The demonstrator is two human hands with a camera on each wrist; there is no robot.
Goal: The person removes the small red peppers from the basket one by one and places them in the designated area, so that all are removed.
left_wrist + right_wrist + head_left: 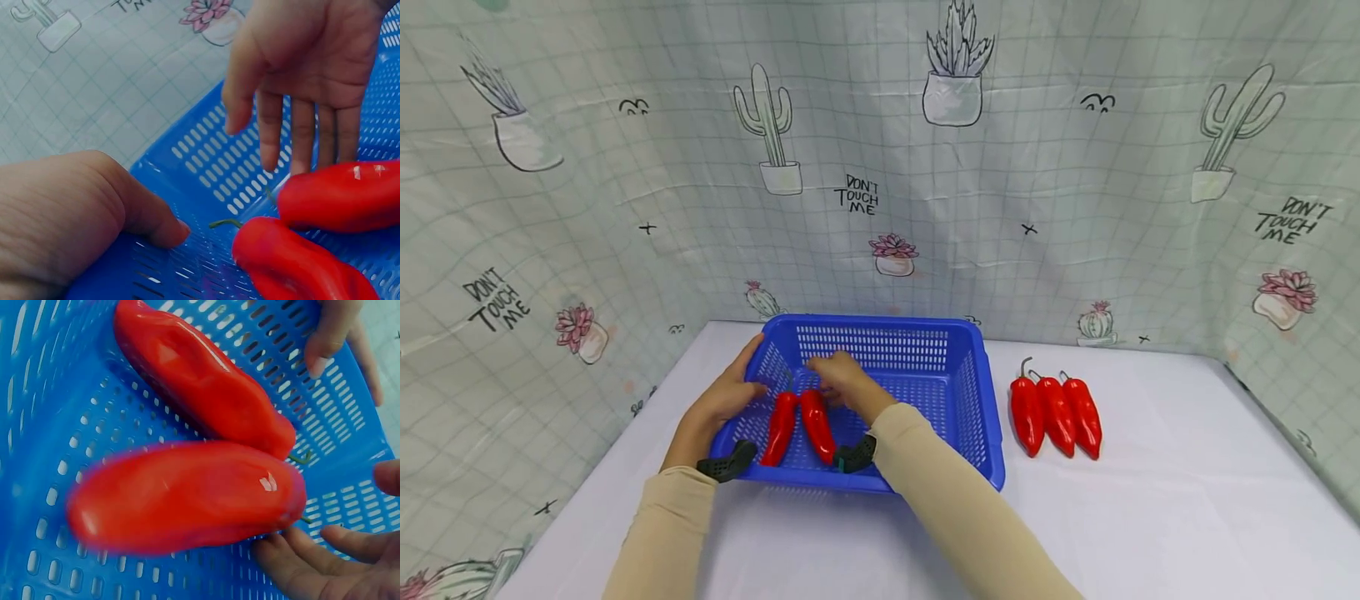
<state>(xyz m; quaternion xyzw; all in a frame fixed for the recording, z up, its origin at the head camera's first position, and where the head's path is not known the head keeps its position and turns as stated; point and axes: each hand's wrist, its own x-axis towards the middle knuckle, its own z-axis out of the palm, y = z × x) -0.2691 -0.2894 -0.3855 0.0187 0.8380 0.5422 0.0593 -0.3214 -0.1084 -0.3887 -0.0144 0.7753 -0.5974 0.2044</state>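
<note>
On the white tabletop [1165, 517] sits the blue, rectangular, perforated plastic basket [880, 321]; your left hand [724, 398] pinches its left wall, probably steadying it. Your right hand [847, 379], fingers extended, pinches nothing beside 2 glossy red tapered peppers [817, 425] inside; 3 more peppers [1057, 418] sit right, likely grouped for reach.

Two peppers [817, 427] inside the basket [973, 408], three others [1057, 417] on the table [1187, 467] to its right

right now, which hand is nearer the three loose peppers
Right: the right hand is in the basket, left of the loose peppers; the left hand is farther, at the basket's left side.
</note>
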